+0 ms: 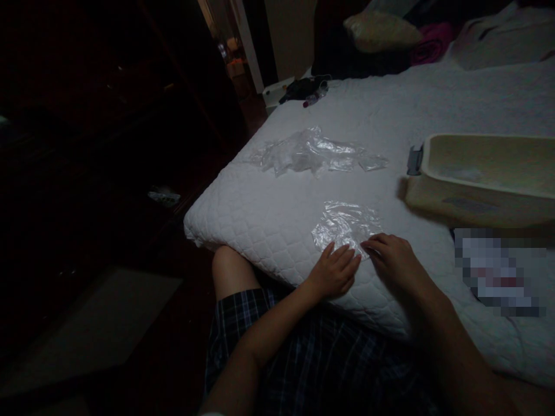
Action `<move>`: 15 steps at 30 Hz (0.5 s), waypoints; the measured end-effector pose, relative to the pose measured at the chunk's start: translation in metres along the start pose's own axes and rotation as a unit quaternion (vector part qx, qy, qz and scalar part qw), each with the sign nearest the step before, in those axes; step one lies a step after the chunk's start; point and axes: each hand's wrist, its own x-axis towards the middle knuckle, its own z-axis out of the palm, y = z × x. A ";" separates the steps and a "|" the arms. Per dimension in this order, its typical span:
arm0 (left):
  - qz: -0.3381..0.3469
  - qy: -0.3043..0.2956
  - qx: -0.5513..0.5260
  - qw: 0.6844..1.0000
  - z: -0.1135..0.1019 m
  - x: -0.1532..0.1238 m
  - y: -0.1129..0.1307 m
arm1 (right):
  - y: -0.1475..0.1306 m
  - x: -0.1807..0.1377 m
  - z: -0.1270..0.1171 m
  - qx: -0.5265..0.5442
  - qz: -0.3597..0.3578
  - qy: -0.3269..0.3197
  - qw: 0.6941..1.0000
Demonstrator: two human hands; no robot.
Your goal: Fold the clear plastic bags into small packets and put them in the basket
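A crinkled clear plastic bag (344, 222) lies flattened near the front edge of the white quilted mattress (255, 216). My left hand (335, 271) rests on the bag's near edge, palm down with fingers stretched out and slightly apart. At the bag's near right corner, my right hand (393, 255) has its thumb and fingertips closed together on the film. Farther back on the bed is a loose spread of more clear plastic bags (303, 153), apart from both hands.
To the right stands a cream plastic bin (468, 199) with a grey latch. A pixelated item (498, 274) lies in front of it. Dark items (303, 88) and a small bottle (315, 98) sit at the far left corner. A pillow (381, 32) is at the back.
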 end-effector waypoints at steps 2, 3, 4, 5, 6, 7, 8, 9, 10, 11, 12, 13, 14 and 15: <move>0.011 0.016 -0.005 1.000 0.001 -0.001 -0.001 | 0.002 -0.001 -0.001 0.007 0.004 -0.001 1.000; 0.018 0.028 -0.007 0.999 0.000 -0.002 -0.002 | 0.002 -0.001 -0.003 0.016 0.006 0.000 1.000; 0.022 0.043 -0.009 0.999 -0.001 -0.003 -0.003 | 0.002 -0.001 -0.004 0.028 0.010 0.003 1.000; 0.023 0.057 -0.011 0.998 -0.002 -0.004 -0.005 | 0.002 -0.001 -0.006 0.041 0.014 0.008 0.999; 0.018 0.069 -0.015 0.997 -0.005 -0.005 -0.007 | 0.002 -0.001 -0.009 0.052 0.020 0.014 0.998; 0.009 0.079 -0.019 0.997 -0.008 -0.005 -0.010 | 0.002 -0.001 -0.011 0.058 0.029 0.022 0.998; -0.003 0.086 -0.025 0.996 -0.011 -0.005 -0.015 | 0.002 0.000 -0.014 0.059 0.040 0.033 0.997; -0.018 0.087 -0.033 0.995 -0.016 -0.004 -0.020 | 0.002 0.000 -0.016 0.054 0.055 0.045 0.996; -0.031 0.091 -0.038 0.995 -0.020 -0.003 -0.026 | 0.002 0.000 -0.019 0.047 0.073 0.058 0.995; -0.049 0.105 -0.041 0.992 -0.024 0.000 -0.033 | 0.003 0.000 -0.020 0.041 0.093 0.071 0.992; -0.068 0.118 -0.042 0.990 -0.027 0.003 -0.041 | 0.004 0.001 -0.022 0.038 0.111 0.081 0.990; -0.084 0.135 -0.043 0.986 -0.030 0.007 -0.050 | 0.006 0.002 -0.023 0.039 0.127 0.088 0.987; -0.105 0.144 -0.045 0.983 -0.032 0.012 -0.059 | 0.009 0.004 -0.023 0.046 0.141 0.093 0.985; -0.121 0.149 -0.049 0.980 -0.033 0.017 -0.069 | 0.012 0.007 -0.023 0.057 0.153 0.094 0.982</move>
